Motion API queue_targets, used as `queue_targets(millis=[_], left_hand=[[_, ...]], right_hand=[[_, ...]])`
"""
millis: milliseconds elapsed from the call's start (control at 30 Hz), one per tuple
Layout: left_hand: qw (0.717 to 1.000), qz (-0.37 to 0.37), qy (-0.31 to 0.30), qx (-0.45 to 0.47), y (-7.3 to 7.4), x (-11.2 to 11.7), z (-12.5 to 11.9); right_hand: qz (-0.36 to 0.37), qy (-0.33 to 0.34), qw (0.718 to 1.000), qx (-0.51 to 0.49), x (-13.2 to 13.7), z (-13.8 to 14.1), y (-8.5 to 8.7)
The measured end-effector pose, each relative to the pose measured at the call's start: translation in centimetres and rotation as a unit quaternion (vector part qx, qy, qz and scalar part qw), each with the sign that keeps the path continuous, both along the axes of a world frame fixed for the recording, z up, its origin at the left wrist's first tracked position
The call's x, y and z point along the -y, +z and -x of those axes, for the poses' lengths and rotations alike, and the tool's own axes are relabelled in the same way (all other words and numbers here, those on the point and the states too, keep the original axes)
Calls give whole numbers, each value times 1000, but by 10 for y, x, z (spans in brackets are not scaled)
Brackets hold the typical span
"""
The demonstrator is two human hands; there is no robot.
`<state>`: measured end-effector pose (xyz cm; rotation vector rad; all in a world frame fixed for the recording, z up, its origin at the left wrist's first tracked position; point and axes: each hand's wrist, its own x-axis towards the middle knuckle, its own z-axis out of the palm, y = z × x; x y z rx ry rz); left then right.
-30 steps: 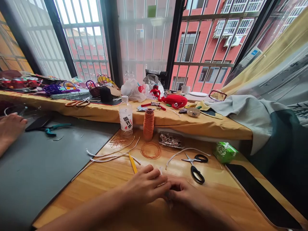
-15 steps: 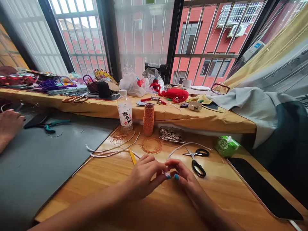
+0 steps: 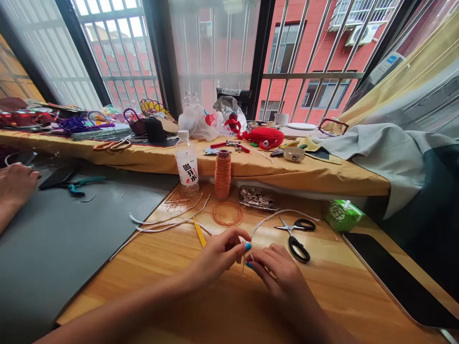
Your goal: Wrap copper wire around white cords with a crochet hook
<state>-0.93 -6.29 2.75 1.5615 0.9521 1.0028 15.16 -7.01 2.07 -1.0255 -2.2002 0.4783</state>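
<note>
A white cord [image 3: 268,218] arcs over the wooden table and runs down to my fingers. My left hand [image 3: 224,251] pinches it between thumb and fingertips. Just to the right and slightly lower, my right hand [image 3: 276,267] pinches a short length of the same cord, its thumb close to the left one. Thin ends dangle between the two hands; whether they are knotted is too small to tell. A yellow tool [image 3: 199,232] lies beyond my left hand. Black-handled scissors [image 3: 293,235] rest opened to the right of my right hand.
Behind my hands are a coil of orange thread [image 3: 227,214], an orange thread cone [image 3: 223,175], a water bottle [image 3: 187,162] and a tray of small parts [image 3: 258,197]. More white cords [image 3: 168,223] lie left. A phone [image 3: 398,277] lies right. Another person's hand [image 3: 17,188] is at far left.
My right hand has turned palm down and dropped a little, pinching the cord below my left. The left fingers have risen slightly, and cord now shows between the hands.
</note>
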Motion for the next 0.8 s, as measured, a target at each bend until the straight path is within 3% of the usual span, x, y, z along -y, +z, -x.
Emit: queue_targets(millis=[233, 400, 533, 667, 800], left_hand=[[999, 35, -30, 15, -5, 0, 2], [999, 22, -26, 13, -9, 0, -1], [993, -70, -29, -88, -9, -1, 1], [966, -194, 10, -170, -12, -3, 4], [963, -200, 28, -181, -13, -3, 5]], right_hand=[[19, 13, 1000, 11, -1, -1, 0], [58, 31, 997, -51, -3, -2, 0], [113, 40, 990, -72, -2, -2, -1], [133, 32, 988, -64, -1, -1, -1], [153, 39, 986, -57, -1, 0, -1]])
